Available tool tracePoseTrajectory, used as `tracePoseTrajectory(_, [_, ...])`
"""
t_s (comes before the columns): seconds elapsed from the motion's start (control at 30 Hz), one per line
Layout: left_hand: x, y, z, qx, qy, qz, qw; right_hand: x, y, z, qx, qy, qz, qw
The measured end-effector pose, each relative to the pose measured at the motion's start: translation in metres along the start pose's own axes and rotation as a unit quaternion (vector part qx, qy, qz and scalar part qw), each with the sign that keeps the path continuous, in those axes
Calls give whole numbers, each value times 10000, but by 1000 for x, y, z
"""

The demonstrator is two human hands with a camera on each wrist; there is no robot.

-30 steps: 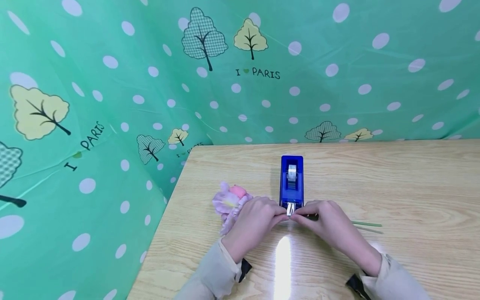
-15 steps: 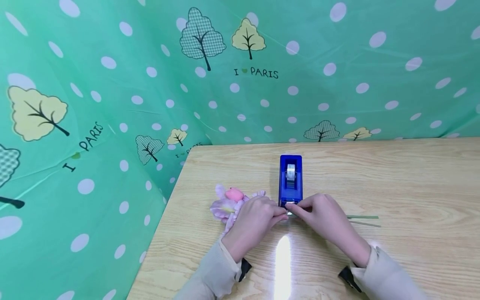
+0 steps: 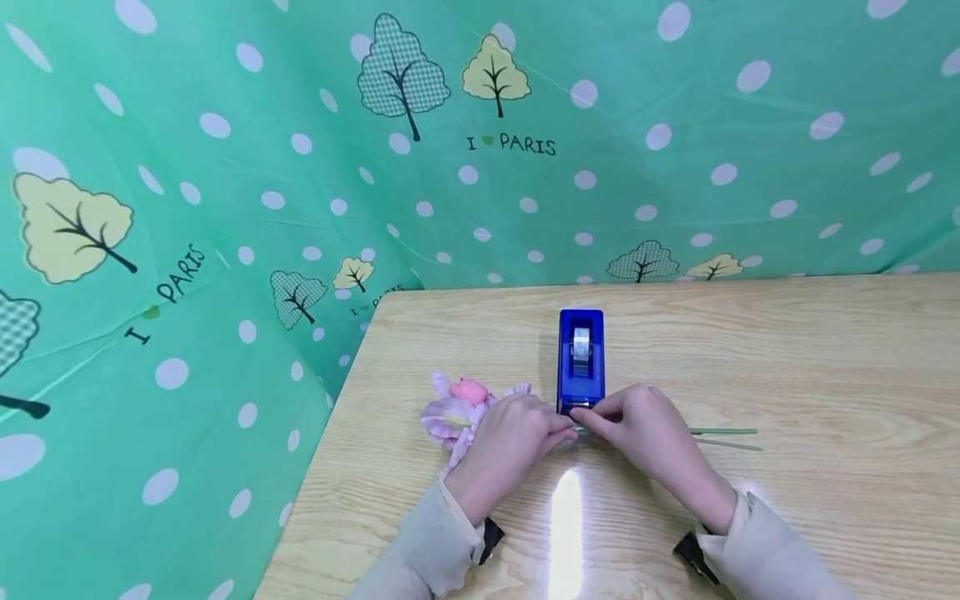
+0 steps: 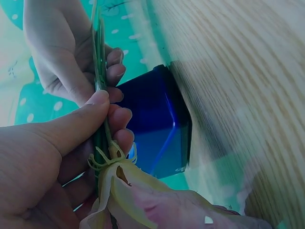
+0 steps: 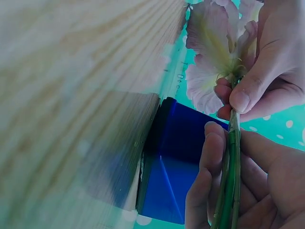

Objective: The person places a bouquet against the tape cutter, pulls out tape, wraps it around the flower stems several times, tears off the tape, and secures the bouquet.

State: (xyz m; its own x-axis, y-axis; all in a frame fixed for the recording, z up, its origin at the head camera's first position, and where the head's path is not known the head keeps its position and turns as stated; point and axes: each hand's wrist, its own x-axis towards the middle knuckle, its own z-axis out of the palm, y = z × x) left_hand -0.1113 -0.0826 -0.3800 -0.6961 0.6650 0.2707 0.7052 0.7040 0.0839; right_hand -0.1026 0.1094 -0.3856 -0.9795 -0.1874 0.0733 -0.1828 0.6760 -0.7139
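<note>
My left hand [image 3: 513, 433] pinches a bundle of green artificial flower stems [image 5: 230, 176] between thumb and fingers, just below the blossoms. A lilac flower [image 3: 448, 414] and a pink bud [image 3: 469, 390] show left of that hand. Close beside it, my right hand [image 3: 652, 429] has its thumb and fingers curled about the same stems. Clear shiny tape [image 5: 234, 121] lies along the stems between the hands; how far it wraps round is hard to see. The blue tape dispenser [image 3: 581, 382] stands just beyond the fingertips, its front edge partly hidden by the right hand.
Stem ends [image 3: 723, 432] stick out to the right past my right hand. The wooden table [image 3: 840, 375] runs to a green dotted cloth [image 3: 480, 217] behind and at the left. A bright reflection lies on the table in front of the hands.
The right hand has shifted slightly left and up over the shiny tape, which is now mostly covered. The flower has turned a little, showing more of the bud. The left hand stays nearly still.
</note>
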Motion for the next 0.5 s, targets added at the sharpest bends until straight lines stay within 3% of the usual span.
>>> tracePoseTrajectory(0.5, [0, 4, 0, 298, 19, -25, 9996, -1, -1, 1, 24, 81, -91, 9999])
